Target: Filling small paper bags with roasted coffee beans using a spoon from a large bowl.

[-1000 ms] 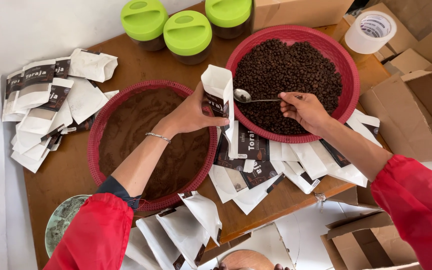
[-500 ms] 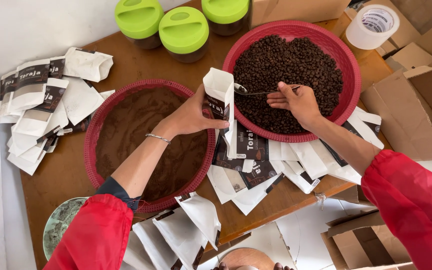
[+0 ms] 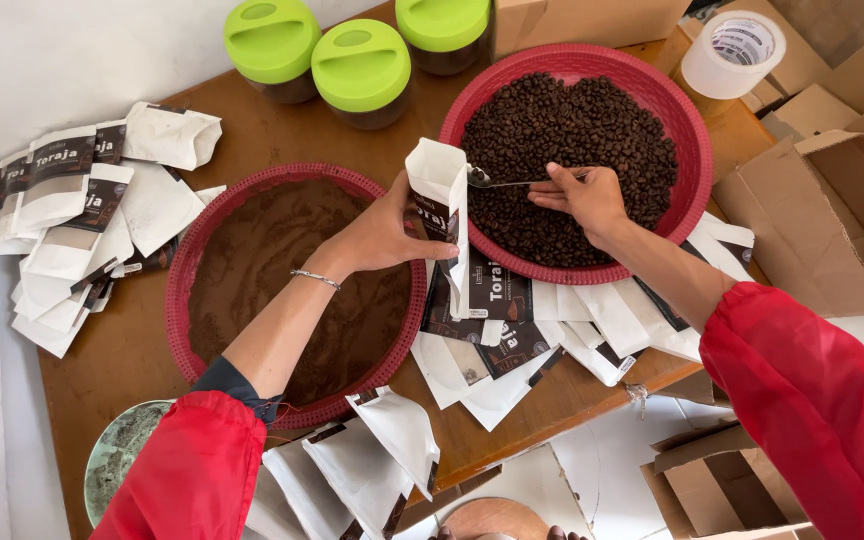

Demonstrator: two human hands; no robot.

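Observation:
My left hand [image 3: 384, 233] holds a white paper pouch [image 3: 439, 200] upright by its side, between two red baskets. My right hand [image 3: 584, 197] grips a metal spoon [image 3: 497, 181] whose bowl sits at the pouch's open mouth. Under the spoon lies the red basket [image 3: 690, 128] heaped with dark coffee beans [image 3: 572, 130]. The other red basket [image 3: 192, 250], at the left, holds brown ground coffee [image 3: 252, 260]. Both arms wear red sleeves, and a thin bracelet is on the left wrist.
Three jars with green lids [image 3: 360, 66] stand at the table's back. Piles of white and dark pouches [image 3: 67, 215] lie at left, under the bean basket [image 3: 542, 320] and at the near edge [image 3: 372, 460]. A tape roll [image 3: 732, 52] and cardboard boxes [image 3: 832, 200] sit at right.
My right hand has brought the spoon left from over the beans to the pouch's mouth. The pouch has stayed held upright in my left hand.

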